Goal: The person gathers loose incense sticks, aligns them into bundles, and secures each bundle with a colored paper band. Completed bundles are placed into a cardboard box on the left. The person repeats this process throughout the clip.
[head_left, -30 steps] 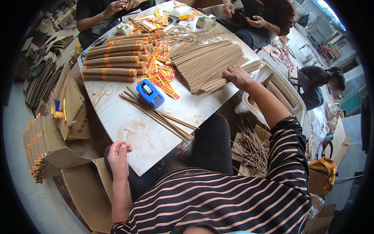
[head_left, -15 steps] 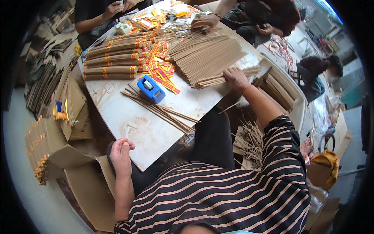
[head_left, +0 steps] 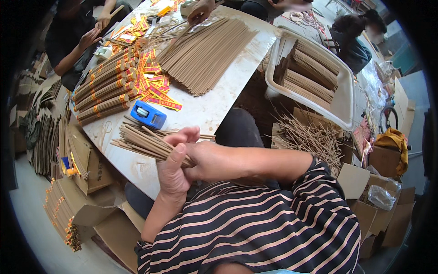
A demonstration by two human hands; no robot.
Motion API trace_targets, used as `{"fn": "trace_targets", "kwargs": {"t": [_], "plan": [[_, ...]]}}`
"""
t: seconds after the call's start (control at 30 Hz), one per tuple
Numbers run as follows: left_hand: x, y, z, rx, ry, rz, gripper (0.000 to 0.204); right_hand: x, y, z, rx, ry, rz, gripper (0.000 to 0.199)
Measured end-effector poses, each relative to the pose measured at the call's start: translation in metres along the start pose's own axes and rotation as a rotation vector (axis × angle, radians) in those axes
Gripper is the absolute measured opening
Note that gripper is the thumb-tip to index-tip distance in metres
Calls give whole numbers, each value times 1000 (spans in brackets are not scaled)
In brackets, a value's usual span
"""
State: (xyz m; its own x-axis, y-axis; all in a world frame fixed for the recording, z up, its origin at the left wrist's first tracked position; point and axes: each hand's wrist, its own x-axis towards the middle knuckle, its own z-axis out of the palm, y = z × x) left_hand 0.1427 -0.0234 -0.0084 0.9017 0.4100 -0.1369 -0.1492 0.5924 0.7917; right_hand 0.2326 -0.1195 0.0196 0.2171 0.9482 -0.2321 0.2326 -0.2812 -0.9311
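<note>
A stick bundle point(head_left: 142, 140) is being clasped by left hand point(head_left: 171, 177) and right hand point(head_left: 204, 157); spillage is being risked, should either grip slacken.

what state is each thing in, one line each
Left hand: closed around sticks
Right hand: at the same sticks, grip partly hidden
Held sticks: bunched
Blue dispenser: resting on table
Labelled bundles: banded, stacked
Red-and-yellow labels: scattered
Table sticks: loose, spread flat
White tub: open, holding sticks
Cardboard box: open
</note>
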Motion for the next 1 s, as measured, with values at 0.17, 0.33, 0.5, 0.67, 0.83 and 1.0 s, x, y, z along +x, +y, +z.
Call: {"fn": "trace_targets", "kwargs": {"t": [0.17,0.33,0.5,0.67,0.83,1.0], "plan": [[9,32,-19,-237,8,157,17,-11,26,-14,116,-171,29,29],[-19,156,-58,-289,-60,421,22,-45,86,-62,276,-337,-91,29],[-60,220,-103,-171,96,578,25,-29,260,-125,457,692,401,17],[-64,217,-127,-83,373,613,29,28,457,-140,-122,635,440,31],[-56,211,-148,-183,489,502,28,80,557,-136,302,659,370,28],[-62,207,-174,-254,525,490,27,79,547,-114,328,755,401,34]]}}
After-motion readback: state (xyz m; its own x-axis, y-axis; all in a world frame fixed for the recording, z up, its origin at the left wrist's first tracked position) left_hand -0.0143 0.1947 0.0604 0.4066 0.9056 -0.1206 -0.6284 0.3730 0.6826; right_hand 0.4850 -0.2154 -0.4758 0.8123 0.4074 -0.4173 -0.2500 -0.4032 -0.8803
